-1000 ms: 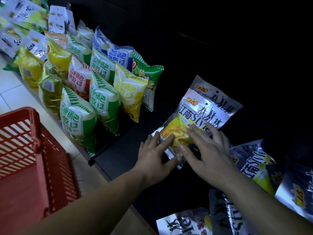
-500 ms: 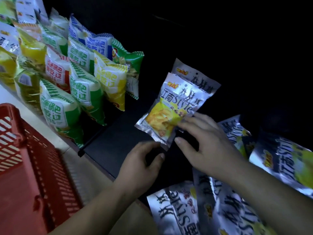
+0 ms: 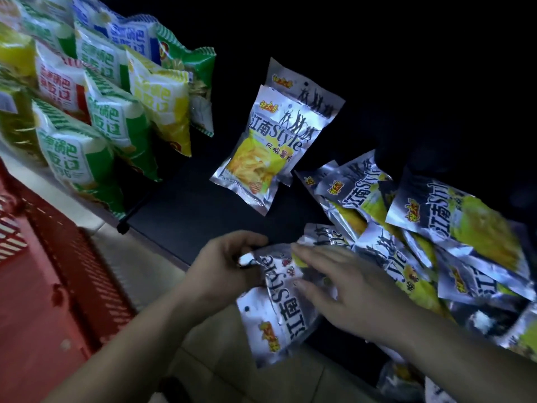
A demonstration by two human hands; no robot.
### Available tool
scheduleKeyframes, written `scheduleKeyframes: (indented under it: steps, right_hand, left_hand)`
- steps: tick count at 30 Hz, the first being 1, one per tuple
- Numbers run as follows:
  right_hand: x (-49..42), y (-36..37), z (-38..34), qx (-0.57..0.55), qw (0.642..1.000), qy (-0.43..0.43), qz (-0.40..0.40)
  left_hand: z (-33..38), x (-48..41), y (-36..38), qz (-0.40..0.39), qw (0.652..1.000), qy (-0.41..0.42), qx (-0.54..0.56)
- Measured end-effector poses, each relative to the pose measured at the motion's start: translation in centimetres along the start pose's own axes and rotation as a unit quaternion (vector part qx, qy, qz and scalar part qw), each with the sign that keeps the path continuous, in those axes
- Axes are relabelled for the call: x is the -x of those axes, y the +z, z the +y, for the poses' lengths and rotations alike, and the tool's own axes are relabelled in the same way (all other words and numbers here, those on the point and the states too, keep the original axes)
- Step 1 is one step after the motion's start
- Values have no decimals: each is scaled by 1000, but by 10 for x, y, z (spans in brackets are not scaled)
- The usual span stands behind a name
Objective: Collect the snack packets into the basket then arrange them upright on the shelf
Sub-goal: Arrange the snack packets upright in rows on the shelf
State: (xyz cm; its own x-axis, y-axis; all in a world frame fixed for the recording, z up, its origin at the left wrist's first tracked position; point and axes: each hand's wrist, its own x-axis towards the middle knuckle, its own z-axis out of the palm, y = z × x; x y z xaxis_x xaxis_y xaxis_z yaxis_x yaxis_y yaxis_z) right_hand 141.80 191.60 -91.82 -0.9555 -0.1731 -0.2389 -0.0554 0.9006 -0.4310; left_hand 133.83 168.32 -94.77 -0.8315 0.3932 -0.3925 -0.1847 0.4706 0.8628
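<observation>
Two-handed, holding a crumpled silver foil snack packet (image 3: 279,303) at the dark shelf (image 3: 180,210) edge: pinching its end with curled left hand (image 3: 220,266), pressing with flat right hand (image 3: 345,289); facing two matching packets (image 3: 267,149) propped upright behind, red plastic basket (image 3: 72,271) leftward.

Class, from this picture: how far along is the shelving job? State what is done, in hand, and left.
Done: two silver packets stand upright on the shelf. In hand: the left hand pinches another packet, and the right hand rests on it. Left: the pile lying flat to the right.
</observation>
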Motion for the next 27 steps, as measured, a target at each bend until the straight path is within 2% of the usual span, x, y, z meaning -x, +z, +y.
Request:
scheduleKeyframes:
  steps: [6,8,12,14,16,18,20,21,23,25,27]
  right_hand:
    - [-22,-8,-2,-53,997,28,39]
    - [-33,-9,-11,-84,995,26,50]
    - [-60,-16,-29,-129,991,-19,27]
    - [-77,-20,-35,-168,986,5,8]
    - [-92,-24,-42,-239,970,38,18]
    - [-102,-24,-46,-323,943,55,62]
    - [-107,-24,-51,-375,920,68,96]
    - [-109,-25,-55,-402,906,76,105]
    - [-113,-24,-60,-434,886,98,130]
    - [-116,-22,-66,-457,869,123,143]
    - [-117,-19,-70,-493,848,140,138]
  left_hand:
    - [33,-5,-38,20,998,53,13]
    - [41,-7,-46,6,995,97,-21]
    - [68,-12,-68,-47,989,129,-63]
    - [82,-19,-77,-62,982,148,-103]
    - [91,-28,-83,7,969,197,-151]
    - [90,-35,-89,159,931,253,-212]
    - [82,-33,-96,309,881,273,-232]
    - [72,-31,-97,360,870,267,-208]
    - [51,-24,-91,389,888,219,-110]
    - [36,-18,-75,339,933,120,28]
    - [30,-13,-58,251,947,39,198]
